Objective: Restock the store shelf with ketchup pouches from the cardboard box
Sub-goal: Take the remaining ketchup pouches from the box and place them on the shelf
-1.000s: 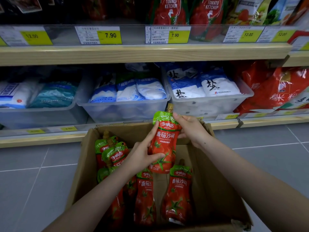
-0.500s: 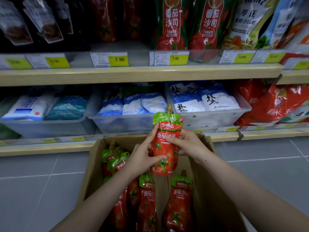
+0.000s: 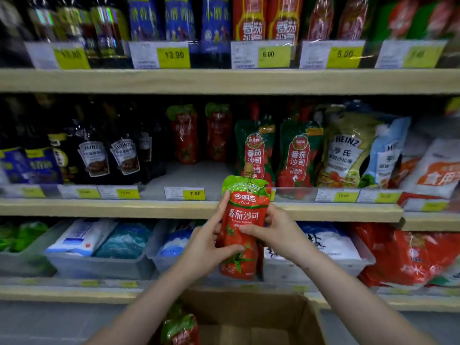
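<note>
A red ketchup pouch [image 3: 245, 212] with a green top and a brown cap stands upright in front of the middle shelf [image 3: 112, 207]. My left hand [image 3: 209, 245] grips its left side, thumb across the front. My right hand [image 3: 273, 232] grips its right side. Two matching pouches [image 3: 185, 135] stand far back on that shelf, with bare shelf floor in front of them. The cardboard box [image 3: 273, 317] sits below, with another pouch [image 3: 179, 327] showing inside.
Larger green-and-red ketchup bags [image 3: 255, 148] stand right of the gap, dark Heinz sauce packs [image 3: 94, 155] to its left. A clear rail with price tags [image 3: 184, 193] runs along the shelf front. Bins of salt bags [image 3: 99, 242] fill the shelf below.
Both hands have lifted the pouch up out of the box to the level of the middle shelf edge. The view has tilted up, showing higher shelves and less of the box.
</note>
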`<action>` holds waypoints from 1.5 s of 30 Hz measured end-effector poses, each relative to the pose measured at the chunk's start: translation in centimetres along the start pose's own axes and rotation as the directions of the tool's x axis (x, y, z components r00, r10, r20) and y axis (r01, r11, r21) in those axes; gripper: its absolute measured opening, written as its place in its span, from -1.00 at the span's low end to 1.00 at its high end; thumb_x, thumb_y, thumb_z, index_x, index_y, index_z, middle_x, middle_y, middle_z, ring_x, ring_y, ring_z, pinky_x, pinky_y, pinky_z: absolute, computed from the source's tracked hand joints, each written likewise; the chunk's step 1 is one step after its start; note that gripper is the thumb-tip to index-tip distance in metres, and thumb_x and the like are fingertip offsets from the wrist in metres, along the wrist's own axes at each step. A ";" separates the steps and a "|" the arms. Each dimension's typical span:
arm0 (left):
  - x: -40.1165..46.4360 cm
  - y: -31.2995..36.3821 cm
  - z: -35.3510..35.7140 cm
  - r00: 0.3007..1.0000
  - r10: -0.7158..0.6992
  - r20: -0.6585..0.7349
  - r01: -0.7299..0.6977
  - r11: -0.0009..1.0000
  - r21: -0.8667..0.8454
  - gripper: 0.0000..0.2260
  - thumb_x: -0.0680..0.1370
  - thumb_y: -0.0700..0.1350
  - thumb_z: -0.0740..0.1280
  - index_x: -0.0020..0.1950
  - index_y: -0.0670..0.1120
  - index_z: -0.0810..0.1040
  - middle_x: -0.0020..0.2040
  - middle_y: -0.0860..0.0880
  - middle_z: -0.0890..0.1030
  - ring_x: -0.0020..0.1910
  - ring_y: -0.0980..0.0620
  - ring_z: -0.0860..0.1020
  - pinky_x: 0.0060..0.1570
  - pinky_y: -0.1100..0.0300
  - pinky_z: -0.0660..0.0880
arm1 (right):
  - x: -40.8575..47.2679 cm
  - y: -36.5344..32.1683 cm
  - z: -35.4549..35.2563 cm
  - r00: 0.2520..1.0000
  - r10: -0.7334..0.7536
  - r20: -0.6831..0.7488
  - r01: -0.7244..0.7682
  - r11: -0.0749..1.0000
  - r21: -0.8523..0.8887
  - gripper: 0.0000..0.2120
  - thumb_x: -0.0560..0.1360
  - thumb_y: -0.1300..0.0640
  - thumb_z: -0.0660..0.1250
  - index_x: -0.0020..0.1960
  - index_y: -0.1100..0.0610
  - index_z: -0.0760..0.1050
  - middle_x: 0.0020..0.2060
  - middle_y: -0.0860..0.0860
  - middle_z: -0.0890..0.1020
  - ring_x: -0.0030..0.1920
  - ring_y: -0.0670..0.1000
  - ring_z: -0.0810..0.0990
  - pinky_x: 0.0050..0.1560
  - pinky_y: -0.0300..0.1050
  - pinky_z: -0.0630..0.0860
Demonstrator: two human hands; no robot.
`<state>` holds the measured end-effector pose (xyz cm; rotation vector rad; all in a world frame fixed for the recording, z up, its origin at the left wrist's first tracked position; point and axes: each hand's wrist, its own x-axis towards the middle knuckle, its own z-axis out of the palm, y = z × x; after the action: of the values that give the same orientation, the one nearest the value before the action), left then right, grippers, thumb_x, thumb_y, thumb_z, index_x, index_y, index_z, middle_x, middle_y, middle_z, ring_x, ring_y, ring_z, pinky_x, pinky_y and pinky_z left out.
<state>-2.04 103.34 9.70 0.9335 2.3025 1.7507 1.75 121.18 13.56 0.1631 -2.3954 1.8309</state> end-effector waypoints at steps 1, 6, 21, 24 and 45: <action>0.4 0.2 -0.6 1.000 0.020 -0.003 -0.020 1.000 0.006 -0.09 0.38 -0.06 0.51 0.42 0.44 -0.05 0.23 0.19 0.56 0.16 0.15 0.57 0.11 -0.03 0.56 | 0.4 -0.5 0.2 1.000 -0.022 -0.020 0.022 1.000 0.017 -0.71 0.34 0.16 0.49 -0.04 -0.10 0.50 -0.12 -0.13 0.68 -0.08 -0.17 0.65 -0.09 -0.26 0.58; 4.0 2.3 -5.3 0.987 0.159 -0.009 -0.158 0.986 0.049 -0.10 0.36 -0.04 0.49 0.43 0.42 -0.04 0.22 0.32 0.53 0.19 0.22 0.53 0.11 0.15 0.54 | 3.4 -4.7 1.5 0.982 -0.150 -0.113 0.153 0.988 0.023 -0.66 0.36 0.20 0.47 0.02 -0.11 0.48 -0.07 -0.14 0.66 -0.03 -0.20 0.63 -0.05 -0.31 0.57; 11.7 1.1 -10.8 0.865 0.470 -0.174 -0.363 0.828 0.428 -0.08 0.43 -0.08 0.45 0.41 0.44 -0.18 0.23 0.10 0.53 0.14 0.07 0.55 0.02 0.37 0.41 | 12.6 -7.6 3.9 0.922 -0.289 -0.259 0.283 0.957 -0.063 -0.64 0.39 0.29 0.43 0.01 -0.12 0.49 -0.10 -0.23 0.66 0.00 -0.26 0.60 -0.07 -0.43 0.50; 11.6 -0.6 -10.1 0.917 0.377 -0.134 -0.311 0.882 0.353 -0.07 0.43 -0.13 0.46 0.43 0.41 -0.15 0.24 0.21 0.42 0.19 0.18 0.49 0.05 0.53 0.32 | 13.1 -5.7 4.4 0.940 -0.225 -0.255 0.220 0.974 -0.049 -0.66 0.41 0.30 0.41 0.01 -0.09 0.48 -0.06 -0.12 0.64 -0.05 -0.22 0.62 -0.08 -0.35 0.55; 11.7 -1.8 -14.3 0.973 0.208 0.104 -0.230 0.924 0.304 -0.45 0.56 -0.10 0.30 0.37 0.41 0.19 0.36 0.14 0.41 0.16 0.37 0.48 0.20 0.39 0.41 | 12.9 -2.4 6.5 0.945 -0.181 -0.272 0.082 0.937 -0.340 -0.63 0.38 0.29 0.41 0.18 0.15 0.50 0.17 -0.04 0.39 0.14 -0.10 0.43 0.14 -0.42 0.37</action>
<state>-18.34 97.21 16.07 1.3304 2.5640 1.4107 -10.83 114.14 16.25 0.0121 -2.3582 1.2728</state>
